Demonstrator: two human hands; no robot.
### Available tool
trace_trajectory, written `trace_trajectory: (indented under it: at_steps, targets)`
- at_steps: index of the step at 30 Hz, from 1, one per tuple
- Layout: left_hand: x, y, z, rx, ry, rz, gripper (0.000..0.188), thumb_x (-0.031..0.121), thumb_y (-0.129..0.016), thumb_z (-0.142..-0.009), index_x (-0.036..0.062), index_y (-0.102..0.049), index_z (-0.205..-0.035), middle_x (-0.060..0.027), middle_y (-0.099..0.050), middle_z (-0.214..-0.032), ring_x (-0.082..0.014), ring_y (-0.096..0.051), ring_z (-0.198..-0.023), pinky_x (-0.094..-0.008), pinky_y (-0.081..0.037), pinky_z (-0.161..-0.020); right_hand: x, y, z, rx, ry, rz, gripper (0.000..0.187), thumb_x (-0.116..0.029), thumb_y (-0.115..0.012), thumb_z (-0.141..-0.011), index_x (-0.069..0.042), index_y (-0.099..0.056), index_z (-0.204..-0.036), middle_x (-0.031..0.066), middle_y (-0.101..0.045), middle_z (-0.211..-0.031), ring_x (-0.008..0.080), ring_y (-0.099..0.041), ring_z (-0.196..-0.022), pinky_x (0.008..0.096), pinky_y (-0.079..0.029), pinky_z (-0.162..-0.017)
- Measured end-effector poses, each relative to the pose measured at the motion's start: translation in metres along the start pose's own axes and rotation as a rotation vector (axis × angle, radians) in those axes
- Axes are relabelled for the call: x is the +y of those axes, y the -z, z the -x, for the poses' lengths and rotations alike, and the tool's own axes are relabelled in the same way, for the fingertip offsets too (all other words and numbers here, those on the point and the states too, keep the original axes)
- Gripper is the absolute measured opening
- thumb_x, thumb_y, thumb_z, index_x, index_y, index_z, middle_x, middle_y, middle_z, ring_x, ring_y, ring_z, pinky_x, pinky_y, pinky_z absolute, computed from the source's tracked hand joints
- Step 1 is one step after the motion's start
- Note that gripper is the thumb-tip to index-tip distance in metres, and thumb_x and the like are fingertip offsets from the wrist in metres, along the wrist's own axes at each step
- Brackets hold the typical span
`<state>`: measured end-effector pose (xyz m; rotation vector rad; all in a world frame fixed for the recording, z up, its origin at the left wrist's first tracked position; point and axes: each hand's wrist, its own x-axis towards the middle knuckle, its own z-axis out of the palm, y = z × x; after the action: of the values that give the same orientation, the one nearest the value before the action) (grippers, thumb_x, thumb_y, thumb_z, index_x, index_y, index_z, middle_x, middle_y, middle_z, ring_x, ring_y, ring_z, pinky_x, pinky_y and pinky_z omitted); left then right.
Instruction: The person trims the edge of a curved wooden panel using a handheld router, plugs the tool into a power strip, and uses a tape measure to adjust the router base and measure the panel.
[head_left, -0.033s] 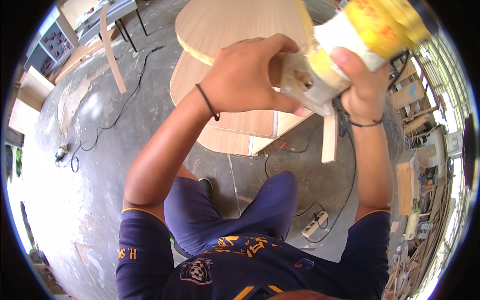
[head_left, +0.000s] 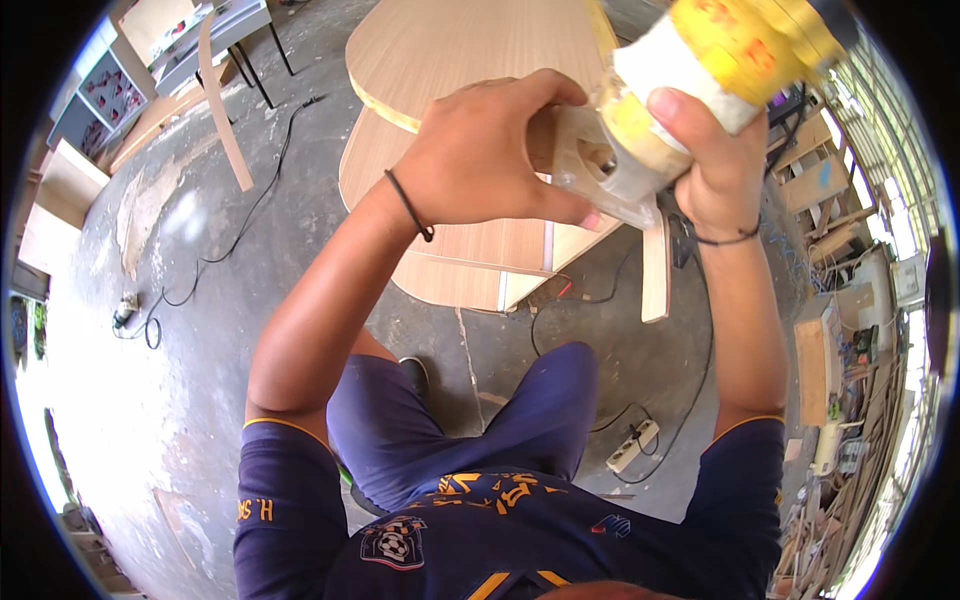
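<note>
A yellow and white trim router with a cloudy plastic base is held tilted above the rounded wooden panels. My right hand wraps its body, thumb lying across the white section. At the base, my left hand curves round with fingertips at the upper edge and thumb at the lower one. Its palm stays away from the tool. Beneath the hands, the upper panel has a pale yellowish edge, and another wood-grain panel sits below it. A narrow wooden strip juts toward me under the router.
On the concrete floor, a black cable runs at the left, and a power strip lies near my right knee. Wood offcuts pile along the right side. A curved thin strip and a grey table stand at far left.
The router and both hands have shifted slightly to the left. My hold on the tool looks the same.
</note>
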<state>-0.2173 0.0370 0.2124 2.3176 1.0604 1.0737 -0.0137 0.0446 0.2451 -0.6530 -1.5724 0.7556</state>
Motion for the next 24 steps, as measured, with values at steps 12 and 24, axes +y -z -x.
trace_trajectory:
  at_steps: [12,24]
  targets:
    - [-0.001,0.003,0.009,0.0,-0.063,-0.067,0.081,0.036,-0.089,-0.053,0.0023,-0.053,-0.117,-0.0133,-0.063,-0.105,-0.023,-0.062,-0.101,-0.0335,-0.047,-0.089,0.003,-0.003,0.004,-0.079,0.145,0.027,0.045,-0.009,-0.068,-0.071,0.003,-0.055,-0.113,0.0113,-0.064,-0.102,0.0194,-0.063,-0.092,0.0314,-0.05,-0.083]
    - [-0.013,-0.005,0.003,0.089,-0.195,-0.076,0.078,0.047,-0.085,-0.053,0.0049,-0.056,-0.112,-0.0135,-0.063,-0.107,-0.0343,-0.06,-0.099,-0.0391,-0.047,-0.086,-0.002,0.003,0.002,-0.092,-0.121,0.077,0.07,-0.025,-0.066,-0.07,0.003,-0.04,-0.128,0.0199,-0.055,-0.118,0.0285,-0.059,-0.105,0.0392,-0.048,-0.092]
